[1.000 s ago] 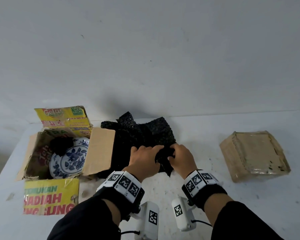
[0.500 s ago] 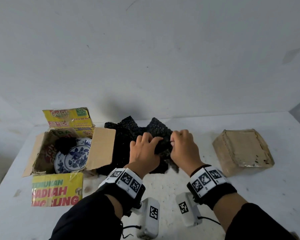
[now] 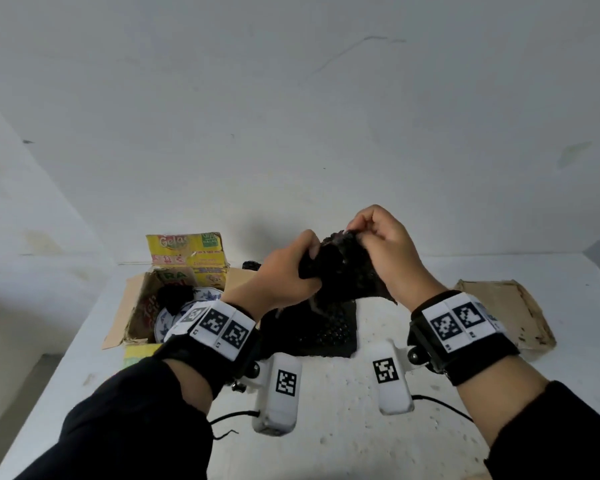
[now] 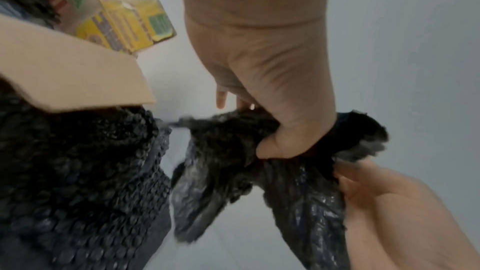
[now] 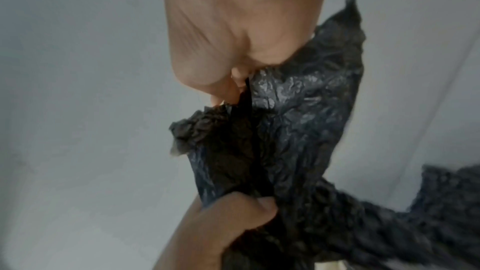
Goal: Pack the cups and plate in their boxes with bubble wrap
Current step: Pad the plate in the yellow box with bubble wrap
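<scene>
Both my hands hold one crumpled piece of black bubble wrap (image 3: 343,271) up above the table. My left hand (image 3: 307,261) grips its left side in a fist, and my right hand (image 3: 357,232) pinches its top edge. The left wrist view shows the left hand (image 4: 270,143) clenched round the wrap (image 4: 298,192). In the right wrist view my right hand (image 5: 233,83) nips the sheet (image 5: 298,120). A blue-and-white plate (image 3: 168,322) lies in the open cardboard box (image 3: 132,306) at the left, with a black bundle (image 3: 174,296) on it. No bare cups are visible.
More black bubble wrap (image 3: 326,332) lies on the white table beside the box, under my hands. A flat brown cardboard box (image 3: 499,313) sits at the right. The open box's yellow flaps (image 3: 186,251) stand up at the back. A white wall is close behind.
Both hands have lifted from the pile on the table, raising one piece of black bubble wrap into the air. The right hand now pinches its top edge.
</scene>
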Demonstrator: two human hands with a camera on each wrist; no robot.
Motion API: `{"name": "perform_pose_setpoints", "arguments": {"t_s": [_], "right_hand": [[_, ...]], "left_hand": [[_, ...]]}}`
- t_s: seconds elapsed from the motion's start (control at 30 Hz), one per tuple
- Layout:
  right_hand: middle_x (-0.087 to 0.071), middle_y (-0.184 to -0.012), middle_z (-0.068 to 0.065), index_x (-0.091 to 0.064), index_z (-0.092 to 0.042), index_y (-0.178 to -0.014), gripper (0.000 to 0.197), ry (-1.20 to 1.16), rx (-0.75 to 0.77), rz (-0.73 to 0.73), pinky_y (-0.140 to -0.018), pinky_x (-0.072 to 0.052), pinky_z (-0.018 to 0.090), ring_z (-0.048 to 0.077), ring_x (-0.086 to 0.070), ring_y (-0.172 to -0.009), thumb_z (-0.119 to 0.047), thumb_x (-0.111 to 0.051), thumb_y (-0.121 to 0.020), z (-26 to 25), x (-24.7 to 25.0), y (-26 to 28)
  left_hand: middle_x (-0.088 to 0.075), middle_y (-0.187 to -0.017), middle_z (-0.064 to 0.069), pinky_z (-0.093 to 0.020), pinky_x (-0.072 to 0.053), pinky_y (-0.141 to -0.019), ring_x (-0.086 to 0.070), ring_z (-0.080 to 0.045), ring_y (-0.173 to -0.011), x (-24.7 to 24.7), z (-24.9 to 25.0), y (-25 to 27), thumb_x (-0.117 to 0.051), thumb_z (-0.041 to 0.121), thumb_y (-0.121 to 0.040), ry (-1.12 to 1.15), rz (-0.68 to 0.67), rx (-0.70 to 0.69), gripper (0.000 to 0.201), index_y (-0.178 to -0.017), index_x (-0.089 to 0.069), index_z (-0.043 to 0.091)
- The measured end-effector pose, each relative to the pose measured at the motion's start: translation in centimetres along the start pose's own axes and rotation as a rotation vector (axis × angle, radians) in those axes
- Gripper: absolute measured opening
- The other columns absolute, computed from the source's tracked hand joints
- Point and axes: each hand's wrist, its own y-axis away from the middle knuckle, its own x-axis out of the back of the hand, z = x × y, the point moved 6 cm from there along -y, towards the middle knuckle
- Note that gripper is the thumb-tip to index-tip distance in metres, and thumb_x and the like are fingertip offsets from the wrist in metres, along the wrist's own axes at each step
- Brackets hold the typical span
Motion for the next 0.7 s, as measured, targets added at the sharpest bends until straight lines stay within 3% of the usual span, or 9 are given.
{"name": "perform_pose_setpoints", "arguments": {"t_s": [0.1,0.17,0.27,0.37,0.47,0.53,0.6,0.7], "right_hand": [[-0.057,-0.074,-0.001,-0.056,-0.014,-0.079,0.01,-0.299,-0.147,-0.089,-0.069,-0.041,0.025,0.013,-0.051,-0.071,-0.015,-0.046,-0.079,-1.3,-2.8,0.0],[-0.055,-0.079,-0.001,-0.056,-0.017,-0.092,0.01,-0.193,-0.173,-0.114,-0.071,-0.042,0.025,0.012,-0.052,-0.074,-0.024,-0.059,-0.086,-1.6,-4.8,0.0],[-0.054,-0.101,-0.001,-0.05,-0.024,-0.116,0.044,0.117,-0.221,-0.306,-0.08,-0.045,0.025,0.012,-0.056,-0.091,-0.025,-0.073,-0.079,-1.3,-8.6,0.2],[-0.058,-0.101,0.001,-0.054,-0.021,-0.101,0.034,0.283,-0.229,-0.479,-0.074,-0.045,0.025,0.015,-0.056,-0.088,-0.011,-0.074,-0.076,-1.3,-12.4,0.8],[-0.057,-0.08,-0.001,-0.054,-0.023,-0.08,0.031,0.308,-0.16,-0.436,-0.064,-0.042,0.023,0.016,-0.053,-0.075,0.002,-0.071,-0.073,-1.9,-15.3,0.7],[-0.052,-0.074,-0.003,-0.053,-0.021,-0.072,0.032,0.284,-0.106,-0.363,-0.062,-0.041,0.017,0.012,-0.049,-0.07,0.006,-0.069,-0.073,-2.4,-17.0,0.5],[-0.048,-0.07,-0.004,-0.049,-0.019,-0.067,0.033,0.252,-0.085,-0.341,-0.059,-0.039,0.014,0.009,-0.045,-0.066,0.009,-0.064,-0.076,-2.6,-18.6,0.3],[-0.041,-0.068,-0.003,-0.041,-0.018,-0.065,0.038,0.313,-0.062,-0.446,-0.055,-0.033,0.013,0.01,-0.037,-0.064,0.015,-0.052,-0.079,-2.3,-21.2,0.2]], "left_hand": [[-0.046,-0.075,0.009,-0.036,-0.039,-0.063,-0.046,-0.02,-0.072,3.0,-0.3,1.5,-0.056,0.021,-0.066,-0.074,0.116,-0.045,0.022,-0.082,-0.042,0.017],[-0.045,-0.083,0.012,-0.033,-0.039,-0.066,-0.047,-0.017,-0.075,4.7,-0.9,2.7,-0.063,0.029,-0.065,-0.089,0.136,-0.07,0.03,-0.083,-0.039,0.028],[-0.046,-0.096,0.007,-0.028,-0.043,-0.069,-0.049,-0.012,-0.082,6.9,-2.3,4.5,-0.07,0.053,-0.055,-0.129,0.096,-0.074,0.053,-0.094,-0.045,0.026],[-0.044,-0.104,0.007,-0.025,-0.042,-0.075,-0.047,-0.009,-0.089,9.2,-3.7,6.5,-0.064,0.062,-0.056,-0.126,0.008,-0.029,0.063,-0.104,-0.047,0.026],[-0.049,-0.109,0.001,-0.032,-0.045,-0.078,-0.051,-0.016,-0.094,11.8,-5.2,8.4,-0.06,0.042,-0.065,-0.101,-0.022,-0.016,0.056,-0.115,-0.044,0.023],[-0.054,-0.107,-0.002,-0.043,-0.051,-0.072,-0.06,-0.023,-0.084,13.4,-6.5,9.4,-0.064,0.023,-0.069,-0.11,-0.017,0.023,0.058,-0.118,-0.035,0.029],[-0.059,-0.102,0.003,-0.039,-0.052,-0.071,-0.063,-0.021,-0.08,14.9,-8.2,10.1,-0.071,0.014,-0.072,-0.115,0.007,0.092,0.057,-0.111,-0.034,0.034],[-0.062,-0.084,0.008,-0.03,-0.046,-0.071,-0.057,-0.017,-0.078,16.8,-11.4,10.9,-0.076,0.011,-0.073,-0.079,0.047,0.196,0.04,-0.084,-0.044,0.033]]}}
